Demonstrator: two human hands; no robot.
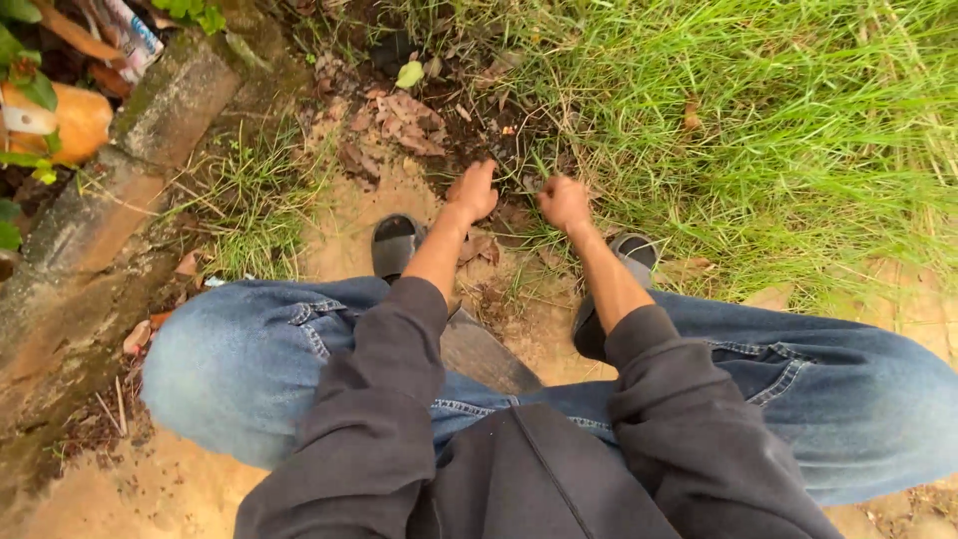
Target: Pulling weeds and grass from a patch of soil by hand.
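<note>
A person squats on bare sandy ground (200,489) at the edge of a patch of long grass (778,130), both arms reaching down between the knees to the dark soil where grass and sand meet. The left hand (472,192) rests low on the earth beside a scatter of dead brown leaves (404,125), its fingers curled closed; whether they grip a stem or root cannot be told from this angle. The right hand (564,203) sits just beside it, balled into a fist at the foot of the grass, fingers closed around what looks like a thin tuft of blades, though the hold itself is hidden under the knuckles. The two hands are near each other but apart, with a small gap of dark soil between them.

Dark grey sleeves (379,399) are pushed up the forearms, and faded blue jeans (230,359) cover both bent knees. A dark sandal (396,243) shows under the left forearm and a second sandal (635,250) just right of the right wrist, both planted on the sand close to the hands.

Along the left edge of the ground runs a weathered, moss-streaked concrete kerb (150,130). Beyond it, at the top left corner, lie an orange rounded object (75,120), green leaves and a crumpled wrapper (130,35)
</note>
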